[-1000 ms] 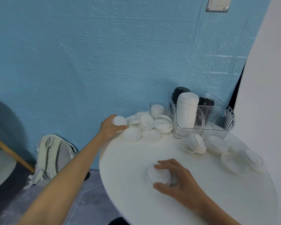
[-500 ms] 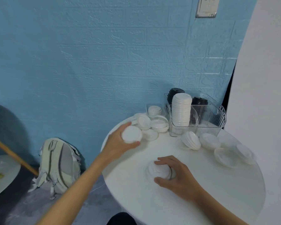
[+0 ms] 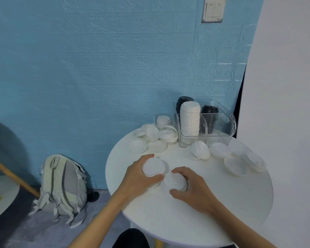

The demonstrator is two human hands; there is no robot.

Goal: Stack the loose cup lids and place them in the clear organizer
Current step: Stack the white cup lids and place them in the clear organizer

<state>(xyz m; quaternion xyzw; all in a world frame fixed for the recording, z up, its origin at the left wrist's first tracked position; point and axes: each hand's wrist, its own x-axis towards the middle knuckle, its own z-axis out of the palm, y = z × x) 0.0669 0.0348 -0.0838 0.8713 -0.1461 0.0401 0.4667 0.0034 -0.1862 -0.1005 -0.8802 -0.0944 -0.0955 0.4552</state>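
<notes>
- The left hand [image 3: 139, 178] had carried its white lid [image 3: 153, 166] in from the far rim of the counter [image 3: 195, 215] since a second before; its grip was clamped round that lid, which sat at about 10 o'clock from, and touching, the short stack of lids [image 3: 174, 182].
- The right hand [image 3: 193, 189] had stayed on that stack near the counter's middle, fingers and thumb curled round its sides, grip closed on it.
- The view had also shifted since the earlier frame, so the wall switch [image 3: 214, 8] sat lower and fuller.
- The lids were thin, round, matte white discs with raised rims and domed centres.
- At 12 o'clock from the hands, a loose cluster of lids [image 3: 155, 136] lay overlapped near the far rim; at 2 o'clock, more lids [image 3: 200, 150] leaned tilted, with others flat beyond.
- The clear organizer [image 3: 220, 135], glossy see-through plastic with ribbed walls, stood at 1 o'clock on the far rim, holding a tall white lid stack [image 3: 189, 119] and two black lid stacks [image 3: 209, 109].
- A small clear tub [image 3: 164, 120] with lids stood just beside its 9 o'clock side.
- The counter was round, smooth and white.
- Behind rose a blue wall [image 3: 97, 59] embossed like brick; on the floor at 9 o'clock slumped a pale fabric backpack [image 3: 63, 183].
</notes>
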